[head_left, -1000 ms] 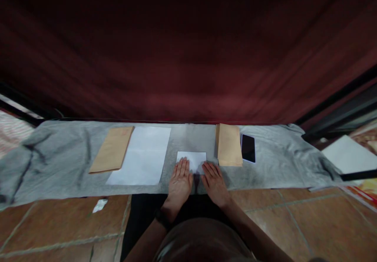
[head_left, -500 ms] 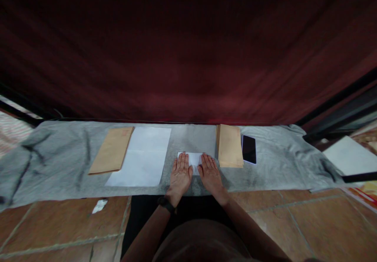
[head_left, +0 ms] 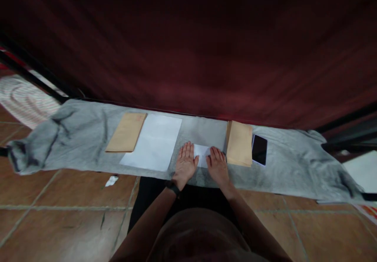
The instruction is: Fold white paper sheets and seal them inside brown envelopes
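A small piece of folded white paper (head_left: pixel 202 161) lies on the grey cloth in front of me. My left hand (head_left: pixel 185 162) rests flat on its left side, fingers together and stretched forward. On the paper's right side my right hand (head_left: pixel 217 166) lies flat too, its fingers extended. Part of the paper is hidden beneath both hands. To the left are large white sheets (head_left: pixel 157 142), partly under a stack of brown envelopes (head_left: pixel 126 132). Right of my right hand lies a second stack of brown envelopes (head_left: pixel 240 144).
A phone (head_left: pixel 259 150) with a dark screen lies beside the right envelopes. Grey cloth (head_left: pixel 288 160) covers the narrow surface. A dark red curtain (head_left: pixel 188 70) hangs behind it. On the tiled floor is a crumpled white scrap (head_left: pixel 111 181).
The view has shifted and tilted slightly. Both hands stay flat on the folded paper, and the left thumb and fingers have moved only a little.
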Demonstrator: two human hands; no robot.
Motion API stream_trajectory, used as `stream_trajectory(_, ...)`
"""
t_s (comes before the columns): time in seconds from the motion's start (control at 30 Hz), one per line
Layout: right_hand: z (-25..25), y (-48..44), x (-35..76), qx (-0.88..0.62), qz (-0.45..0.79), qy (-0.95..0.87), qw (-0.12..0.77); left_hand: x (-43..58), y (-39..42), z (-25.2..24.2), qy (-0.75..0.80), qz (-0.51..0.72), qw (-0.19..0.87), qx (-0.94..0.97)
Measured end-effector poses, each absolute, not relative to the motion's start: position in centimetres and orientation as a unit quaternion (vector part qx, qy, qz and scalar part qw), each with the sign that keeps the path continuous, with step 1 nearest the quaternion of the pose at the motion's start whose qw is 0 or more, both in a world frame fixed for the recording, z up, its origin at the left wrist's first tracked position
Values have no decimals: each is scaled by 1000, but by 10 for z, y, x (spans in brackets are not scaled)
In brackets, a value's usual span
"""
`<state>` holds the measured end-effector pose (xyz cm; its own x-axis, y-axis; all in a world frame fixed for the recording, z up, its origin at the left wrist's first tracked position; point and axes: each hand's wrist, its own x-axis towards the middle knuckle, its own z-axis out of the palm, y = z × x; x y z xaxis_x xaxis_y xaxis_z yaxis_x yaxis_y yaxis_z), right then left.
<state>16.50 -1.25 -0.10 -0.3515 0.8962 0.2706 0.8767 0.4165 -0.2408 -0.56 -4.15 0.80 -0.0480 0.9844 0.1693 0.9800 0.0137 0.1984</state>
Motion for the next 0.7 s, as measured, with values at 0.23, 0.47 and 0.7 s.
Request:
stream_trajectory(0.23, 11, 16, 159, -524, 49, -838, 146, 0, -44, 7, 722, 120, -2, 682)
stream_trajectory(0.47, 19, 30, 154, -553, 87, -820, 118, 1, -46, 5, 715, 133, 5, 686)
stream_trajectory(0.7, 26, 30, 158, -561, 164, -796, 159, -6, -52, 11, 706, 179, 7, 686)
